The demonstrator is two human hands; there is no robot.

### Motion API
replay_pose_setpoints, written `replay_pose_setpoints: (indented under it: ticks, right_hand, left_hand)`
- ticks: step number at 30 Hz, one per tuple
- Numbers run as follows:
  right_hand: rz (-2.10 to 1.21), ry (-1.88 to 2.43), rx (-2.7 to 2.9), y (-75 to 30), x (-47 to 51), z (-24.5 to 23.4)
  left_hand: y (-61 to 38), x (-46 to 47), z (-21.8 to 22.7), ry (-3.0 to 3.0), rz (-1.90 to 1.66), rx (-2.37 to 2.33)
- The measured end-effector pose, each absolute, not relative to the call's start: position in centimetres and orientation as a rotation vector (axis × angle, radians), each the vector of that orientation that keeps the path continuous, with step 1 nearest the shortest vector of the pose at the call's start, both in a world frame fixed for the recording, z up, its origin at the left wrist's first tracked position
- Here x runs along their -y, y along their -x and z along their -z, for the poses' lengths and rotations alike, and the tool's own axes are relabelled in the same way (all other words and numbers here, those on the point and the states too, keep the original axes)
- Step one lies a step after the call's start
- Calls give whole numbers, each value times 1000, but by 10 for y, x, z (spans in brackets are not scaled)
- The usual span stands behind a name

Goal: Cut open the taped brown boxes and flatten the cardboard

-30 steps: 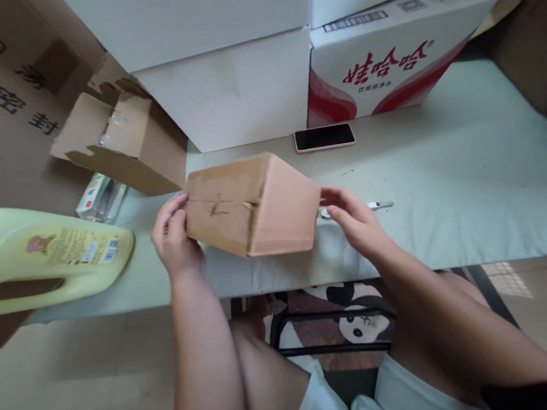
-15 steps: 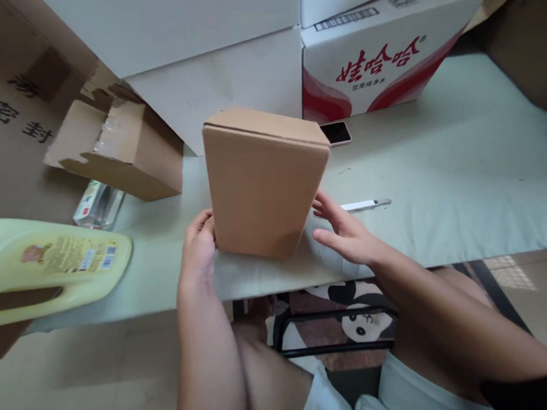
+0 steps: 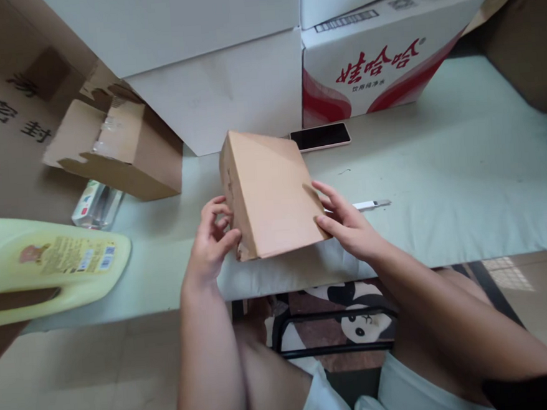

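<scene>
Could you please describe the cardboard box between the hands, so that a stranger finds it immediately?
Find the white boxes on the pale green cloth. Nearer the person, a brown box is between the left hand and the right hand. Unlike the jagged-edged carton to its left, it shows a plain, smooth upper face.

Brown cardboard box [image 3: 275,192] was held tilted, plain broad face upward, dark marks on narrow left side, near table [image 3: 431,181] front.

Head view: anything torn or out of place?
Yes. The carton left of the held box has ragged, torn-looking edges, not straight ones. A thin dark squiggle, thread or mark, breaks up the plain cloth near the phone.
</scene>
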State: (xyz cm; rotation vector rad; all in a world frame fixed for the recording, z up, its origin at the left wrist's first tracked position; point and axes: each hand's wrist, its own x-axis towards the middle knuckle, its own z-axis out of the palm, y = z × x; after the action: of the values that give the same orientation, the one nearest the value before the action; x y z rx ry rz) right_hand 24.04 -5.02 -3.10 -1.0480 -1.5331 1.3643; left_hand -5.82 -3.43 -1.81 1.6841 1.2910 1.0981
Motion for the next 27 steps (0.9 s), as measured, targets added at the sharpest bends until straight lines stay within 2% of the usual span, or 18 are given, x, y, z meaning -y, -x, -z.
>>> replay_pose_setpoints:
  ticks: [3,12,19,23,27]
  right_hand:
    - [-1308,1132,1727,-235,52,32]
    - [-886,1380,2093,-244,47,21]
    - [-364,1939,2292,-266,40,29]
    - [-327,2048,2300,-280,35,29]
    - [-365,1967,2094,-287,30,26]
  left_hand:
    - [62,33,18,-1719,-1219,-1298]
    - [54,36,5,-1944,-1116,-1281]
    - [41,35,0,-2013,-1102,-1123]
    - [36,32,0,-2044,-1087,-1062]
    - [22,31,-2,-2101,-1074,-1059]
